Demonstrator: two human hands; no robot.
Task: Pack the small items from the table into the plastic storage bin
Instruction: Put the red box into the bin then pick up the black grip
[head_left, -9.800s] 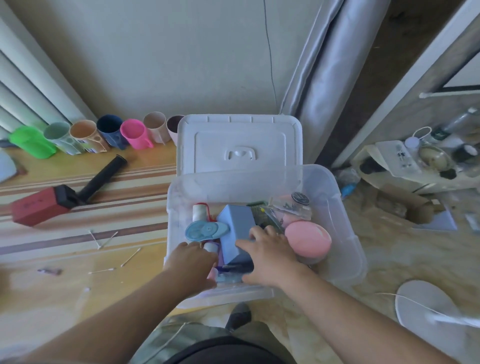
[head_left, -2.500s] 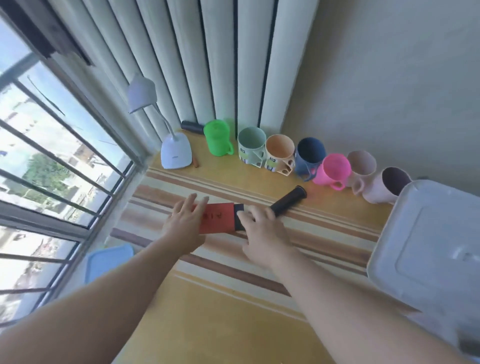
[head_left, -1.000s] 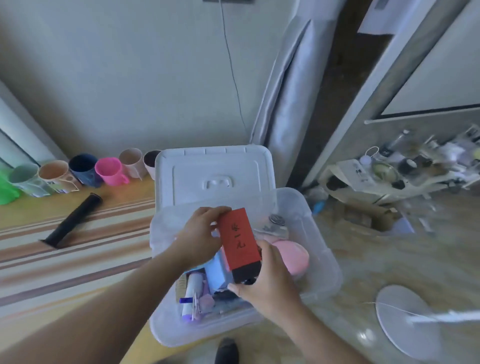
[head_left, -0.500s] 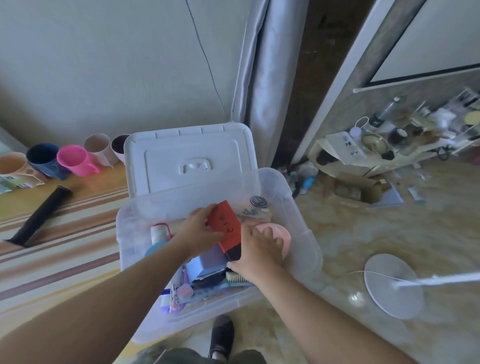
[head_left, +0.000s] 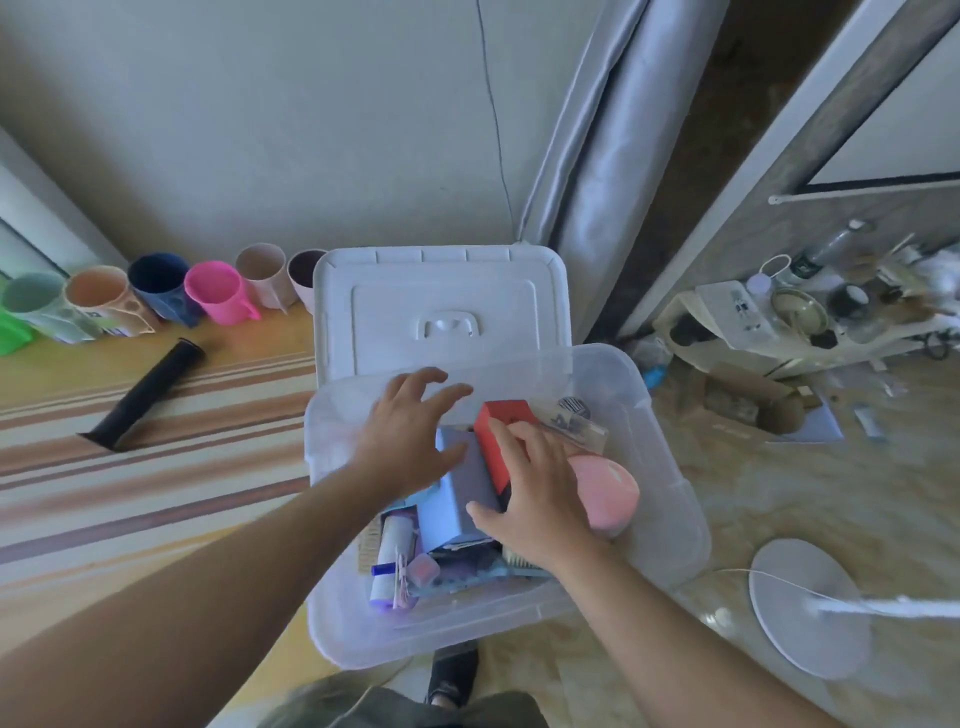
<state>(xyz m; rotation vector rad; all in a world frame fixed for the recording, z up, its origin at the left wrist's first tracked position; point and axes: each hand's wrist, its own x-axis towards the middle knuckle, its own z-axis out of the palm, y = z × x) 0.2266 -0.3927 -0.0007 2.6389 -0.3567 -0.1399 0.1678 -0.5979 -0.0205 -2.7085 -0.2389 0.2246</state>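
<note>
The clear plastic storage bin (head_left: 675, 467) stands at the table's right end, its white lid (head_left: 441, 291) leaning behind it. Inside lie a red box (head_left: 501, 415), a blue box (head_left: 457, 488), a pink round case (head_left: 610, 491) and several small toiletries. My right hand (head_left: 540, 499) lies on the red box, fingers along its top, pressing it down between the blue box and the pink case. My left hand (head_left: 410, 436) hovers over the bin's left half with fingers spread, holding nothing.
A black tube (head_left: 145, 392) lies on the striped table (head_left: 130, 493). A row of mugs (head_left: 218, 291) lines the wall. A white fan base (head_left: 800, 603) stands on the floor to the right, and a cluttered low shelf (head_left: 779, 322) sits beyond it.
The red box went from the table into the bin, carried by both hands. Since half a second ago it has sunk lower, and my left hand has let go and opened.
</note>
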